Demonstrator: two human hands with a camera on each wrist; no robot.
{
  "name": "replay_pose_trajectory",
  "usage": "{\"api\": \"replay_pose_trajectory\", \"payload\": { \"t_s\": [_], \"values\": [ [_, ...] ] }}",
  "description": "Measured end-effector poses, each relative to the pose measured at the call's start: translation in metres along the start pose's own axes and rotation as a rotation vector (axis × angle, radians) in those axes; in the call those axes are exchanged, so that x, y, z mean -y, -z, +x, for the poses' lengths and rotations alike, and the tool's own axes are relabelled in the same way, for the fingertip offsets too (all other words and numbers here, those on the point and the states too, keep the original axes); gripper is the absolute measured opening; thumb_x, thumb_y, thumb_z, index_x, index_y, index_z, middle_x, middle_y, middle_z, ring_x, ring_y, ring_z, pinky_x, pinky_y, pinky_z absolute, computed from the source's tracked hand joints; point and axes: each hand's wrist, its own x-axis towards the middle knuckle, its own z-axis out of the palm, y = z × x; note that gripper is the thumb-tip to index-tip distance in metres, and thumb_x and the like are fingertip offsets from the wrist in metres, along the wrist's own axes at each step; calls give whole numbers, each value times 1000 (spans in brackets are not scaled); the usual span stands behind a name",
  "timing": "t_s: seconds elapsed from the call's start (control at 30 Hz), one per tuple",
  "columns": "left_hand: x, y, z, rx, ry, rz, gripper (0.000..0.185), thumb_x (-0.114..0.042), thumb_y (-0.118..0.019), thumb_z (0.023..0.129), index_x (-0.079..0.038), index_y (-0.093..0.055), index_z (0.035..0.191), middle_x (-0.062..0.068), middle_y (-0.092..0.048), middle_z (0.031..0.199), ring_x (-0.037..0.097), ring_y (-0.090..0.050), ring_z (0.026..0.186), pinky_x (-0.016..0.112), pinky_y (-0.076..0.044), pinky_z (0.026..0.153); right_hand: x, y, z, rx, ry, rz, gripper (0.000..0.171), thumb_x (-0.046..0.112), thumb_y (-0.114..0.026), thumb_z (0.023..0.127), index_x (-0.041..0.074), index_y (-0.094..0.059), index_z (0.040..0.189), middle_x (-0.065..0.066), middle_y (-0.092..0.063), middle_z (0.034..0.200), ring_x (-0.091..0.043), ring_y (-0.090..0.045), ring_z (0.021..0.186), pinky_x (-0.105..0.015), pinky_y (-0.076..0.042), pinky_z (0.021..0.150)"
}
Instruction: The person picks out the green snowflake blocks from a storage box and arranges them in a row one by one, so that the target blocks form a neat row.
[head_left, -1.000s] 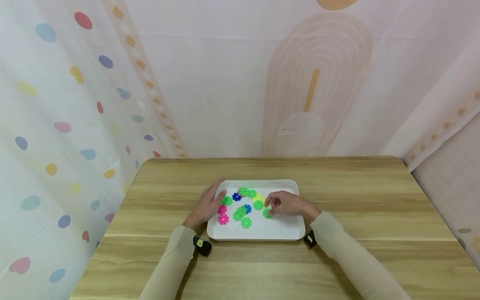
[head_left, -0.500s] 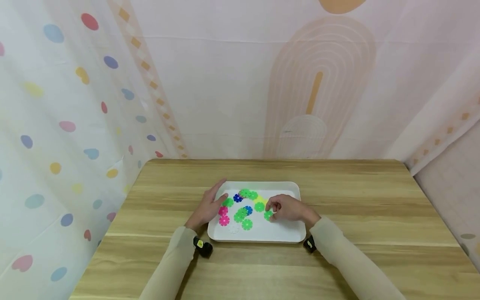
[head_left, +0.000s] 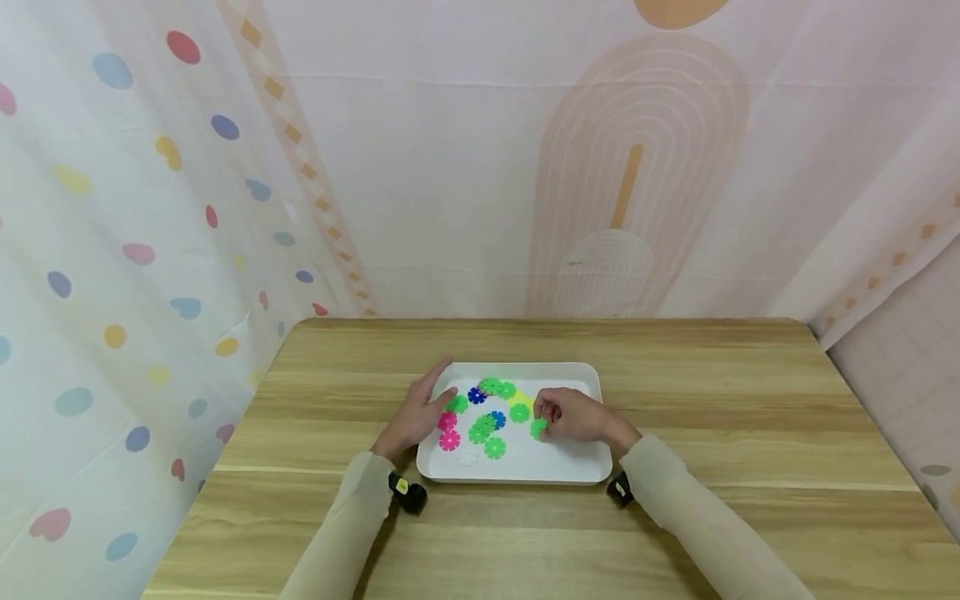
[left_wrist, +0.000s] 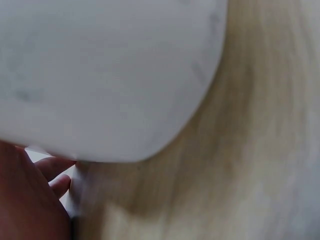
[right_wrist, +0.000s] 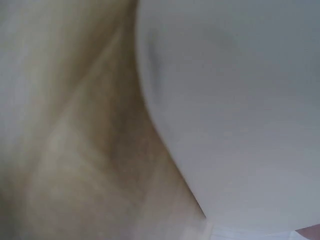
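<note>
Wood-grain tabletop [head_left: 675, 400], shallow white plastic tray [head_left: 570, 467] dead centre. Right hand [head_left: 573, 417] curled, pinching green flower-shaped plastic disc [head_left: 537, 428] at fingertips, tray's right half. Left hand [head_left: 416, 412] flat, fingers relaxed on left rim, farther off.

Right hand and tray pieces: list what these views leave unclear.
- Head view: right hand covers part of the green piece; the grip is too small to read.
- Right wrist view: blurred tray only, fingers cut off.
- Left wrist view: left hand at the edge, blurred.
</note>
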Motion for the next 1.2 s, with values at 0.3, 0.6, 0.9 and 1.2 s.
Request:
{"api": "replay_pose_trajectory", "payload": {
  "t_s": [0.3,0.6,0.9,1.2],
  "values": [
    [0,0,0,-1,2,-7,59,-32,-48,104,-30,-24,158,6,-21,165,37,-11,150,67,-13,117,3,12,-10,-92,29,81,13,-3,-71,86,3,-63,93,-1,-59,80,-12,-52,73,-21,-45,63],
    [-2,-2,0,-9,0,-5,60,-30,-49,104,-28,-24,158,7,-21,165,38,-10,151,67,-11,117,-7,52,-42,-271,-58,204,14,7,-68,92,1,-62,103,-6,-62,88,-14,-54,71,-24,-48,59],
    [-1,-1,0,-9,15,-9,60,-31,-49,104,-30,-24,158,7,-20,165,38,-10,150,68,-12,116,-42,73,-63,-363,-230,380,25,10,-66,94,-5,-55,111,1,-61,84,-11,-44,62,-24,-38,54],
    [-3,0,-1,-3,9,-4,60,-32,-49,104,-30,-24,158,6,-21,165,38,-12,150,68,-12,116,-59,68,-68,-324,-356,388,30,12,-66,95,-5,-54,117,2,-58,81,-7,-41,55,-21,-36,48]
  ]
}}
